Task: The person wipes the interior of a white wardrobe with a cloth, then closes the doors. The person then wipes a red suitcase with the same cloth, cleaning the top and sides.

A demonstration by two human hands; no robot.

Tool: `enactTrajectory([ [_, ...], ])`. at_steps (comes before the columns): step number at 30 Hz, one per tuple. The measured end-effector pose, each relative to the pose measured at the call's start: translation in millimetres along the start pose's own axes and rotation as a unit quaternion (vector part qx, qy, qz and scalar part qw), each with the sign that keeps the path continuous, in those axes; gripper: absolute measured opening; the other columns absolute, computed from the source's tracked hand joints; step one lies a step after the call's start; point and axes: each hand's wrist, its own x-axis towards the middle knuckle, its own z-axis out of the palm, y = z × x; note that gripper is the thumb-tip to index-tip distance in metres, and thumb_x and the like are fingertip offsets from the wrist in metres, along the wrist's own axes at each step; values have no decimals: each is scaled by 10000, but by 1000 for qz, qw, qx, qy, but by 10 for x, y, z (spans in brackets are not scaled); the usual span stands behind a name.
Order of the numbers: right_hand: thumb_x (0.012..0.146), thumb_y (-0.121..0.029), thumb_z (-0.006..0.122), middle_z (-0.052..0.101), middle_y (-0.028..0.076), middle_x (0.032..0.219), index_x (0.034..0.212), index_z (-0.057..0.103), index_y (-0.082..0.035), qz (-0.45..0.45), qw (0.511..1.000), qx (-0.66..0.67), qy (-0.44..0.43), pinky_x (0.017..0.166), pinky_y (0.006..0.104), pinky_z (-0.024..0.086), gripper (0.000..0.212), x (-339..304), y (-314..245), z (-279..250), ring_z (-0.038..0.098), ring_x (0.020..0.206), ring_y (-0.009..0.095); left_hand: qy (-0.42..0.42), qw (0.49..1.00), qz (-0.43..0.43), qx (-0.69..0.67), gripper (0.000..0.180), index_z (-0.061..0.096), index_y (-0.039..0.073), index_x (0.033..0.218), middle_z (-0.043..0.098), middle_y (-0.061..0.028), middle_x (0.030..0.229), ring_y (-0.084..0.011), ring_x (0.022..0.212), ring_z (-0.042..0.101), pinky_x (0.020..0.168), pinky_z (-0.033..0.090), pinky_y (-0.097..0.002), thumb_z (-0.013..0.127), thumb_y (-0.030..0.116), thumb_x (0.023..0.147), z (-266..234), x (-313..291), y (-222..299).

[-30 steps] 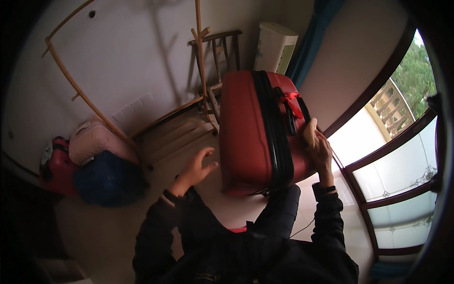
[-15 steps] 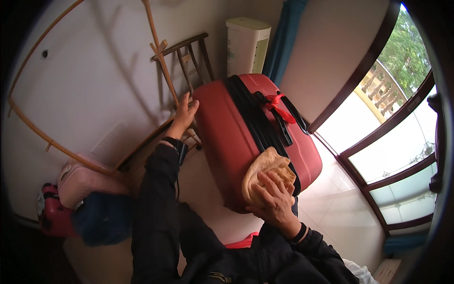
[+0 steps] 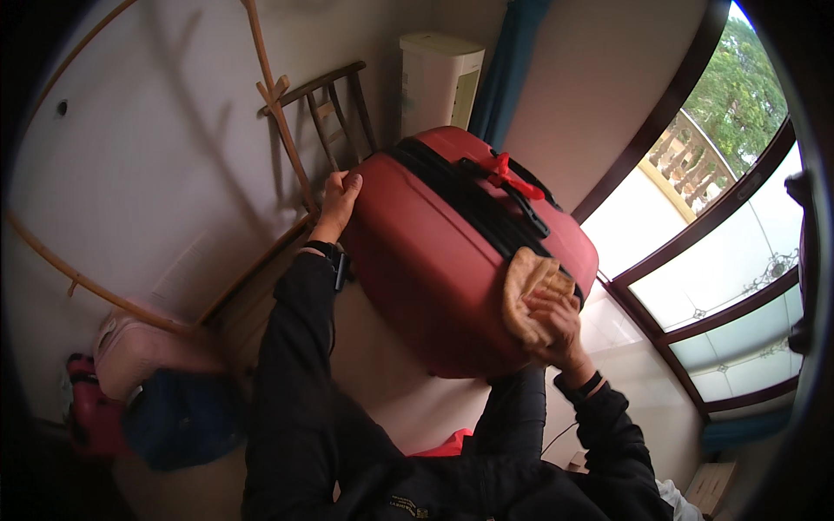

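A red hard-shell suitcase (image 3: 408, 260) stands tilted in front of me, with a black band along its middle. Tied near its black handle (image 3: 530, 213) is a red ribbon (image 3: 514, 178). My left hand (image 3: 337, 207) grips the suitcase's far left corner, thumb on top and the other fingers partly hidden behind the edge. On the near right corner, my right hand (image 3: 556, 330) presses a tan cloth (image 3: 526, 282) against the shell, with its fingers bent over the cloth.
Behind the suitcase are a wooden chair-like frame (image 3: 334, 104), a tall white box-shaped appliance (image 3: 439, 82) and a blue curtain (image 3: 508, 74). A pink suitcase (image 3: 143, 356) and a dark blue bag (image 3: 182, 417) lie at left. Glass doors (image 3: 695, 286) stand at right.
The suitcase has turned and tilted, its near end swinging to the right. My right hand and the cloth have moved right and slightly up with that corner. My left hand stays at the far left corner.
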Motion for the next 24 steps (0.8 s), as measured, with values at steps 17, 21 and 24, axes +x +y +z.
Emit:
enactTrajectory([
  [17,870,-220,578,652,152,1171,1138,656,-11,226,956,185,-2,985,370,457,349,326,1177,-680,621,1123,300,-12,999,45,-1,616,413,-55,1216,374,-191,1142,-305,1089,379,1018,277,-416,544,497,974,81,-2476,1012],
  [21,899,-197,556,634,160,1192,1121,655,0,235,970,69,3,1000,339,439,313,406,1239,-692,604,1144,277,-126,991,10,-35,662,390,-53,1303,401,-192,1164,-312,1088,416,1006,325,-427,575,482,960,-81,-2861,1455],
  [24,952,-268,608,605,151,1327,1289,603,-41,190,979,70,-34,1088,389,390,407,431,1336,-616,537,1274,302,-115,991,70,-5,666,406,-38,1347,425,-203,1258,-339,1168,434,1028,343,-448,595,462,949,-228,-2607,1619],
])
